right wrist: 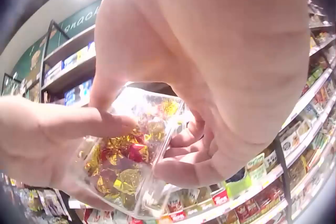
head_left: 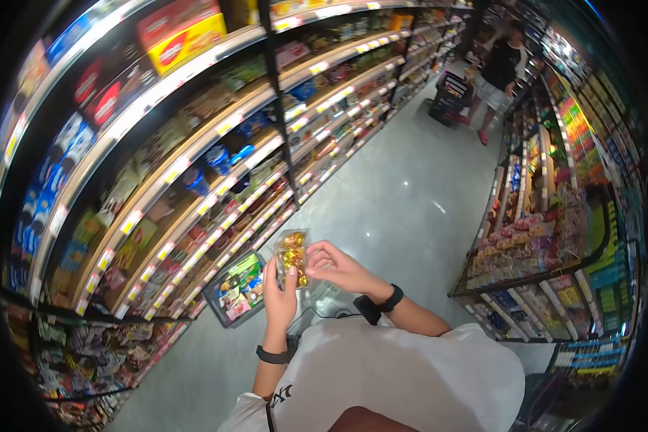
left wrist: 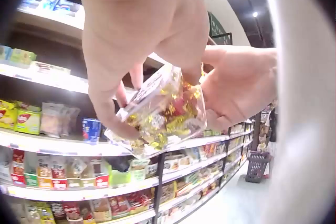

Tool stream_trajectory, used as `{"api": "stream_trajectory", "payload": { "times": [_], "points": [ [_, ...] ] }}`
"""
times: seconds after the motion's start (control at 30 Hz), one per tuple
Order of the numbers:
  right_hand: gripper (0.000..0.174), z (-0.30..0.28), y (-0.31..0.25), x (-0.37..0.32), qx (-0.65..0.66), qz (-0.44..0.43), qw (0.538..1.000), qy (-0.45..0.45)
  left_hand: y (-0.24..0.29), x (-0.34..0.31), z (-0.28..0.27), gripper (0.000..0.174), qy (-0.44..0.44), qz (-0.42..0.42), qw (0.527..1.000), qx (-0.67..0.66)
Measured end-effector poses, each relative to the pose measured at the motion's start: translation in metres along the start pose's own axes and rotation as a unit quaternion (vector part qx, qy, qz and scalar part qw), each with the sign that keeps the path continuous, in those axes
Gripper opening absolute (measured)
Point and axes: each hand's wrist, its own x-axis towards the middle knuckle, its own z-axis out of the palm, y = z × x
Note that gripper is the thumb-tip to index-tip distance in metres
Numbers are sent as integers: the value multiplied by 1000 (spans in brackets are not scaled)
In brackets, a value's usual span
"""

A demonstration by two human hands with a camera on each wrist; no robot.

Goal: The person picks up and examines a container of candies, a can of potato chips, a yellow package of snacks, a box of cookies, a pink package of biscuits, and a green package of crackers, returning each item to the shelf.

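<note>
- In the middle of the shop aisle, right in front of the person's chest: the clear candy pack (head_left: 291,257), stuffed with gold and red wrapped sweets, held upright between both hands.
- The left hand (head_left: 279,299) has its grip clamped on the pack, thumb on the face and fingers behind. The right hand (head_left: 338,268) curls its fingers round the right edge, so that grip is closed on it too.
- Risk imo: the plastic looks slick and it's mostly a fingertip hold. If either hand tugs or eases off, the pack could twist out and drop.
- The basket (head_left: 237,288) sits below but a bit to the left, so a drop might miss it and hit the floor (head_left: 403,194).
- Squeezing harder could crush the sweets.
- The shelves (head_left: 194,165) are close on the left, so a wide elbow could knock stock off.
</note>
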Motion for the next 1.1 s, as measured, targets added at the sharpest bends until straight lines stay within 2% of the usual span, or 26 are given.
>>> {"api": "stream_trajectory", "payload": {
  "times": [0.1,0.13,0.23,0.27,0.33,0.4,0.5,0.63,0.7,0.8,0.9,0.93,0.97,1.03,1.07,1.1],
  "points": [
    [51,-52,-30,-40,-47,-69,992,94,38,22,41,43,-76,-155,968,-185],
    [59,-59,-39,-49,-123,-116,969,180,36,27,57,44,-75,-129,972,-180],
    [62,-79,-52,-65,-163,-140,914,343,34,45,97,49,-42,-159,917,-364],
    [59,-86,-56,-67,-153,-130,918,341,41,50,103,56,-84,-172,906,-378],
    [53,-109,-53,-68,-24,-88,962,257,43,62,119,55,-115,-149,920,-344],
    [48,-127,-50,-73,107,-44,979,168,42,74,128,56,-146,-144,928,-310],
    [44,-156,-57,-68,-26,-63,982,176,46,105,144,57,-179,-156,925,-296],
    [39,-194,-67,-35,49,-83,969,226,51,153,170,63,-212,-133,929,-274],
    [39,-214,-80,-14,71,-89,962,248,54,179,177,65,-249,-93,930,-253],
    [37,-243,-93,18,56,-118,959,251,58,214,190,64,-273,-67,922,-266],
    [36,-271,-100,43,51,-126,956,259,55,243,208,63,-248,-87,922,-283],
    [36,-282,-101,48,61,-123,956,258,60,255,215,62,-236,-93,934,-251],
    [37,-290,-100,51,73,-119,956,258,68,262,218,61,-268,-83,925,-257],
    [36,-306,-102,56,93,-143,947,272,70,276,234,60,-271,-102,926,-244],
    [36,-315,-104,58,91,-149,944,280,76,281,242,69,-270,-119,931,-215],
    [37,-327,-104,60,89,-154,941,287,80,285,252,69,-270,-129,930,-211]
  ]
}}
